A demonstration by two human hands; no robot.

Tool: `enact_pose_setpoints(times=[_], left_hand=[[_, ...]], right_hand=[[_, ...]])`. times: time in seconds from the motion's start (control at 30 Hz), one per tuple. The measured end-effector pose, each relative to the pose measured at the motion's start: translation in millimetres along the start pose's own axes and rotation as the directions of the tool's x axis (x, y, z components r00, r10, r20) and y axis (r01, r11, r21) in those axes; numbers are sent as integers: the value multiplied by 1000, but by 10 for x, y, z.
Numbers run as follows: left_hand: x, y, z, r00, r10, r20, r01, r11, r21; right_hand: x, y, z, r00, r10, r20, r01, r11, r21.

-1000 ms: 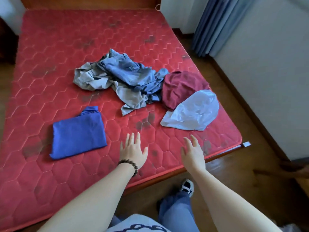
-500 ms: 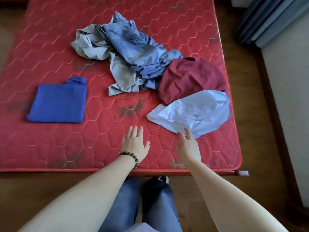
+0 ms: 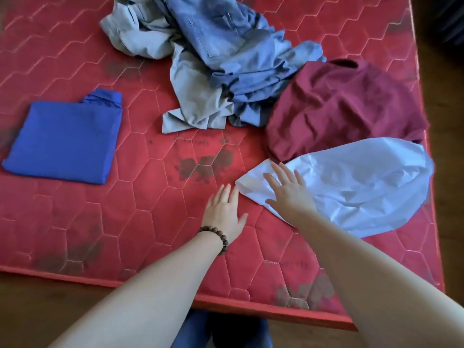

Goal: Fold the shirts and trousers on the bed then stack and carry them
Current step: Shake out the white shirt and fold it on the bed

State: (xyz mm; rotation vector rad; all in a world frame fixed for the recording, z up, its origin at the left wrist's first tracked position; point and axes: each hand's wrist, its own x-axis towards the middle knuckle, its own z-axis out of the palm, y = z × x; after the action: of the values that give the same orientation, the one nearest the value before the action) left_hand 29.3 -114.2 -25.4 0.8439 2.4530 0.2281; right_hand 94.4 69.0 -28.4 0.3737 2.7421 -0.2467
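Shirts and trousers lie scattered on a red quilted mattress (image 3: pixel 140 222) seen from its near edge. At about 9 o'clock sits a royal-blue shirt (image 3: pixel 65 139), already folded into a neat rectangle with its collar at the far corner. Toward 12 o'clock a crumpled heap holds grey trousers (image 3: pixel 185 96) tangled with blue denim jeans (image 3: pixel 226 41), the jeans lying partly over the grey cloth. At about 2 o'clock is a maroon shirt (image 3: pixel 344 106), loosely bunched, its near edge touching a pale white-blue shirt (image 3: pixel 364 187) that lies rumpled at 3 o'clock, close to the mattress's right edge.

The right hand (image 3: pixel 288 189) is over the near left corner of the pale shirt, fingers straight and spread, palm down; it grasps nothing, and whether it presses the cloth cannot be told. The left hand (image 3: pixel 223 212), with a dark beaded bracelet (image 3: pixel 216 237) at the wrist, is flat and relaxed over the bare mattress just beside that same corner, fingers together and pointing toward 12 o'clock, holding nothing. Dark stains mark the mattress between the hands and the heap.
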Motion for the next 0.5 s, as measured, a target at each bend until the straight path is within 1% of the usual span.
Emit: enact_pose_setpoints(times=[0.07, 0.13, 0.17, 0.23, 0.27, 0.3, 0.4, 0.5], left_hand=[[234, 25, 155, 999, 38, -27, -40, 998, -48], [412, 63, 236, 997, 59, -55, -65, 992, -107], [481, 89, 251, 995, 69, -66, -77, 988, -134], [558, 160, 217, 993, 79, -91, -95, 977, -193], [563, 213, 159, 992, 75, -104, -98, 967, -236], [551, 276, 75, 990, 73, -117, -103, 955, -279], [439, 500, -299, 984, 77, -164, -132, 923, -362], [247, 782, -851, 971, 73, -226, -160, 904, -396]], right_hand=[[185, 9, 195, 999, -33, 39, 35, 998, -50], [276, 22, 306, 1000, -25, 6, 26, 997, -74], [282, 28, 315, 999, -27, -46, 25, 999, -44], [238, 56, 261, 976, -44, -215, 59, 996, 66], [200, 73, 181, 953, -39, -300, 78, 990, 118], [158, 89, 69, 942, -25, -336, 84, 983, 161], [13, 120, -418, 943, -13, -332, 85, 976, 203], [-178, 142, -1101, 921, 5, -390, 92, 969, 229]])
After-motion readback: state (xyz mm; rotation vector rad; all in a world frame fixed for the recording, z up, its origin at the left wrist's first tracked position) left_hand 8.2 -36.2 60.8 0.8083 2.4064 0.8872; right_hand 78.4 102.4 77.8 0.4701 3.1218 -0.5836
